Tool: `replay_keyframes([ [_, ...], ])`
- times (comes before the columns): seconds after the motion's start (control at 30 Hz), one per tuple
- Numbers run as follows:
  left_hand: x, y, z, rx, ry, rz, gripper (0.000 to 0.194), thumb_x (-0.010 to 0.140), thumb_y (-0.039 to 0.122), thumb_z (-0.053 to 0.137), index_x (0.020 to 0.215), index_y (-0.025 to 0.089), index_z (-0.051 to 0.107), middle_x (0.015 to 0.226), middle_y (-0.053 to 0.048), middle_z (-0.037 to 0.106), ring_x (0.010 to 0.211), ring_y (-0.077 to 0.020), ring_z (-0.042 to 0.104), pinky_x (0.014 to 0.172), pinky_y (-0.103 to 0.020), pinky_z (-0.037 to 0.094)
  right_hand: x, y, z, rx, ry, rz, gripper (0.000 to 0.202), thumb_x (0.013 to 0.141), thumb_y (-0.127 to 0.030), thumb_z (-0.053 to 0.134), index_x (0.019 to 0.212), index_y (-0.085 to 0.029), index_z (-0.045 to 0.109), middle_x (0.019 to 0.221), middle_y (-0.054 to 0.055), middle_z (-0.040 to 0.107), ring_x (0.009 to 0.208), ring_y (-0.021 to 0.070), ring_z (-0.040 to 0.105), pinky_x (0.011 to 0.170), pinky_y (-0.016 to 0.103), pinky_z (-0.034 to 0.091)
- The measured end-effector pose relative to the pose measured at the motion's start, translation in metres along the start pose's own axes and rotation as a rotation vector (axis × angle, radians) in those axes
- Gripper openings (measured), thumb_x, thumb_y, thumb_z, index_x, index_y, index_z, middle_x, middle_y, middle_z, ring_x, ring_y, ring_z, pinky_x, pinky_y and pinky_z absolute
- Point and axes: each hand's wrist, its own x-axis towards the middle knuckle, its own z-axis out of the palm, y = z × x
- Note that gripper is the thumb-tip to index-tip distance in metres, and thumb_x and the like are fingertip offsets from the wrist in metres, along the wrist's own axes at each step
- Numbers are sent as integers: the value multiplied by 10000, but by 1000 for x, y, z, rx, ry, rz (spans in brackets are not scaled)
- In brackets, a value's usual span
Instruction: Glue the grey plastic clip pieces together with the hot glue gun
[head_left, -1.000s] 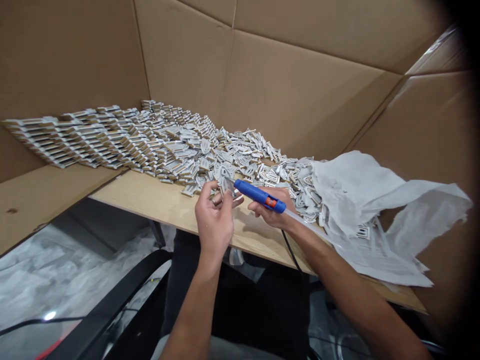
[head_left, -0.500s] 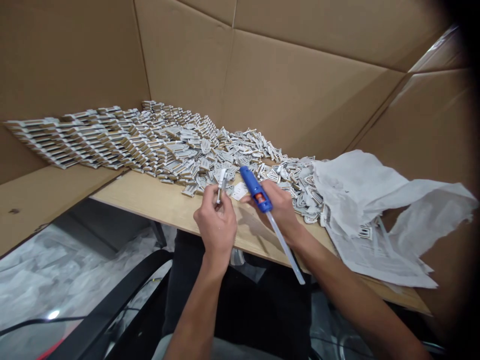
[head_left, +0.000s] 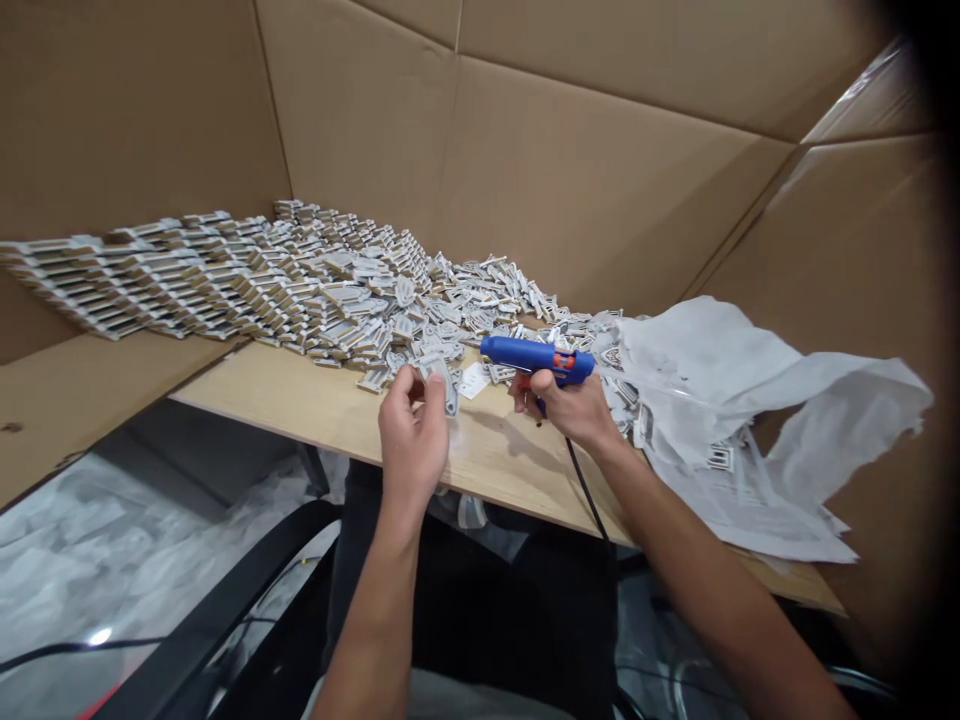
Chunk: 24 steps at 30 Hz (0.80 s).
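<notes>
Between its thumb and fingers my left hand pinches a small grey-white piece above the front part of the wooden table. To its right, my right hand is wrapped round a blue glue gun, which lies level with its nozzle pointing left over the piece's upper right. A clear glue stick sticks out of the gun's back, and a black cord hangs below it. Behind both hands spreads a heap of similar grey-white pieces.
Stacked rows of pieces stand at the left. Crumpled white sheets lie at the right. Cardboard walls rise behind and beside the table. A small white label lies between the hands. A black chair armrest is at the lower left.
The glue gun has swung from steeply tilted to level, its nozzle now leftward. The piece in my left hand has turned from edge-on to show its face.
</notes>
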Motion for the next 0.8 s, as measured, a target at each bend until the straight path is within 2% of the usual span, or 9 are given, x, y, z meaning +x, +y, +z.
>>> replay_keyframes([
  [0.13, 0, 0, 0, -93, -63, -72, 339, 942, 370, 651, 712, 224, 449, 627, 44, 455, 532, -110, 435, 497, -207, 371, -2, -1, 1, 49, -73, -15, 697, 786, -867, 627, 753, -175, 702, 621, 45, 673, 434, 123, 523, 440, 284, 400],
  [0.37, -2, 2, -2, 24, -53, 4, 383, 961, 358, 628, 699, 221, 385, 657, 38, 378, 598, -118, 409, 547, -213, 354, -4, -7, 3, -57, -115, 2, 689, 782, -857, 648, 754, -169, 691, 601, 38, 666, 460, 114, 539, 445, 251, 403],
  [0.53, -4, 7, -1, 99, -47, 30, 391, 971, 340, 605, 699, 224, 350, 655, 39, 340, 604, -124, 386, 557, -230, 328, -4, -9, 6, -148, -83, 47, 655, 776, -832, 678, 746, -178, 672, 557, 28, 645, 457, 125, 549, 446, 255, 407],
  [0.67, -5, 10, -1, 136, -42, 40, 386, 976, 325, 590, 700, 223, 340, 656, 38, 343, 612, -124, 394, 569, -241, 323, -5, -16, 6, -187, -77, 47, 565, 798, -751, 717, 738, -192, 669, 531, 2, 628, 454, 125, 552, 468, 255, 425],
  [0.8, -5, 10, -2, 145, -32, 33, 387, 968, 311, 594, 699, 223, 330, 651, 42, 341, 610, -124, 379, 572, -249, 317, -5, -28, 7, -213, -73, 112, 440, 789, -624, 766, 738, -197, 674, 500, -25, 588, 477, 127, 574, 527, 251, 459],
])
